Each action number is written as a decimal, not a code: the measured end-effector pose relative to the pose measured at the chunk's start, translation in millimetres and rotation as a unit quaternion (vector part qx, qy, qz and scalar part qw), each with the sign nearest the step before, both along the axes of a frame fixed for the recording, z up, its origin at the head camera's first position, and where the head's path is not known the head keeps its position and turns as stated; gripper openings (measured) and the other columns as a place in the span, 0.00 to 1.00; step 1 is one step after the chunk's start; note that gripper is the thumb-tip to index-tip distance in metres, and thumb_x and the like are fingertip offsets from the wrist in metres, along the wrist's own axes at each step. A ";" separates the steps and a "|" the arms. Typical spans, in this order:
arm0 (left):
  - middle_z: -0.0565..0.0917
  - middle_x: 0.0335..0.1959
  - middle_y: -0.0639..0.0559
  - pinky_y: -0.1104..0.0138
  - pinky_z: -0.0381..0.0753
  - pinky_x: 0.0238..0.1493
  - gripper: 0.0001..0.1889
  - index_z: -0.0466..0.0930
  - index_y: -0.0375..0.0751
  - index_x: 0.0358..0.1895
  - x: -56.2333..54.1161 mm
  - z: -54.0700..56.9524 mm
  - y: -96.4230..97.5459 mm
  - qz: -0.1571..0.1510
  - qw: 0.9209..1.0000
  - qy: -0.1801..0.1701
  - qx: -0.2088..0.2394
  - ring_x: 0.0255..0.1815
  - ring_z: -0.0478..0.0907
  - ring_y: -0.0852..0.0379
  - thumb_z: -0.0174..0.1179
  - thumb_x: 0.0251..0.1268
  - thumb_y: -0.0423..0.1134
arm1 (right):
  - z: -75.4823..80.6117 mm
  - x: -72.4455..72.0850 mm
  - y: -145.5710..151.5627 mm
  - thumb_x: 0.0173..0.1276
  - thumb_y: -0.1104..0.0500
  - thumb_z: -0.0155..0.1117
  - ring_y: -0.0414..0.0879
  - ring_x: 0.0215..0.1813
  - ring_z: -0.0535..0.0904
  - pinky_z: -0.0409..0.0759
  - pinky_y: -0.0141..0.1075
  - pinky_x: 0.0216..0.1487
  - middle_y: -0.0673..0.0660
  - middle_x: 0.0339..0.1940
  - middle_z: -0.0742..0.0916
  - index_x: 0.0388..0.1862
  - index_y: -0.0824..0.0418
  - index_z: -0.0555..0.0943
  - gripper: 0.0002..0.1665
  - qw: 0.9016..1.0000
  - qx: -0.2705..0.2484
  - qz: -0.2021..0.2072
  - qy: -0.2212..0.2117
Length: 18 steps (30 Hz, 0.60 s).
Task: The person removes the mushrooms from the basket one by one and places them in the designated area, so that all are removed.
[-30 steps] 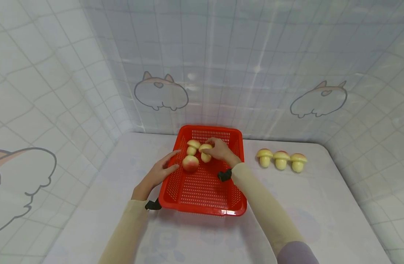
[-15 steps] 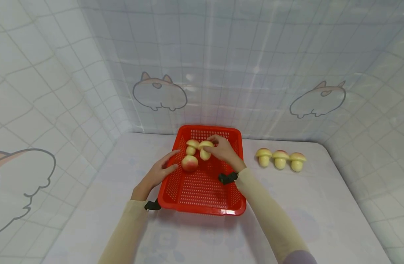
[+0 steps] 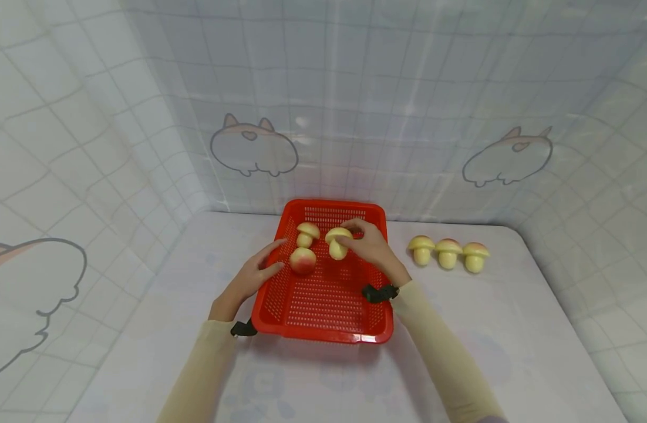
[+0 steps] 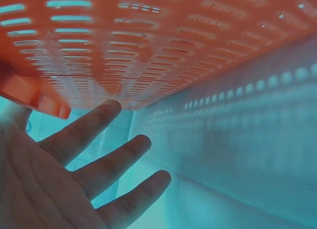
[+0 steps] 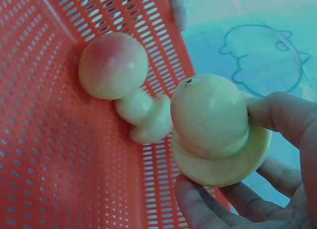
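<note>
One pinched mushroom (image 3: 334,238), cap (image 3: 337,232) farther, stem (image 3: 336,252) nearer

From far off, I keep my left hand (image 3: 251,276) loose, its fingers (image 4: 115,164) nearly straight and spread apart. My right hand (image 3: 372,244) is bent in a pinch, with the thumb (image 5: 277,112) across from the other fingers. My left arm (image 3: 196,367) and right arm (image 3: 444,352) both reach forward and lean in.

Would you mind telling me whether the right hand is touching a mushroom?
Touching. The right wrist view shows the right hand holding a mushroom between its thumb and fingers.
</note>
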<state>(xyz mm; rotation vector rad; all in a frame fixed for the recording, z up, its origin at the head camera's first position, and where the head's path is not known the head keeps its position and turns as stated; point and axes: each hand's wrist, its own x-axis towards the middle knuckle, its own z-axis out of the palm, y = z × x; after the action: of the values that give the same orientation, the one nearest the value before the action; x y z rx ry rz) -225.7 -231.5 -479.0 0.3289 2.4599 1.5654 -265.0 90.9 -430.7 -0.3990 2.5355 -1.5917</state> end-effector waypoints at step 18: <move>0.62 0.80 0.40 0.54 0.82 0.56 0.31 0.61 0.55 0.81 1.7 0.3 -6.2 -0.006 1.000 0.022 0.008 0.63 0.76 0.38 0.57 0.79 0.43 | 14.2 32.6 5.5 0.71 0.53 0.71 0.53 0.61 0.81 0.79 0.50 0.66 0.54 0.61 0.84 0.63 0.55 0.80 0.24 0.997 -0.078 0.011 0.018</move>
<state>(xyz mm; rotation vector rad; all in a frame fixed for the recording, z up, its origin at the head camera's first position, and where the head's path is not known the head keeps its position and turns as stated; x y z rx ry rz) -224.0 -237.7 -478.7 0.3858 2.4741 1.5911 -232.3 96.4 -416.5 -0.4730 2.4320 -1.7961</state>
